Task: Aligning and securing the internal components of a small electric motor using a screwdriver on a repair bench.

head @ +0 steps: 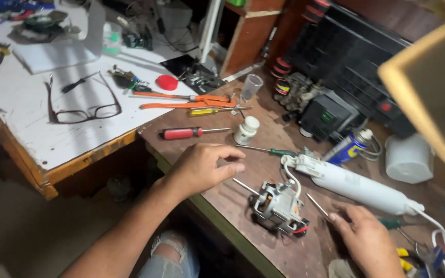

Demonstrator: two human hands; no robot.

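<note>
A small electric motor (278, 207) with a metal shaft sticking out on both sides lies on the brown workbench (217, 198), wired to a long white plastic housing (356, 185) behind it. My left hand (202, 167) hovers just left of the motor with its fingers loosely curled, holding nothing. My right hand (369, 242) rests on the bench to the motor's right, its fingertips close to the right shaft end (318, 205); I see nothing held in it.
A red-handled screwdriver (186, 133), a white bottle (246, 129), a green-handled screwdriver (271, 151) and a spray can (348, 148) lie behind the motor. Eyeglasses (83, 100) and orange pliers (186, 100) sit on the white table at left. Black equipment stands at the back right.
</note>
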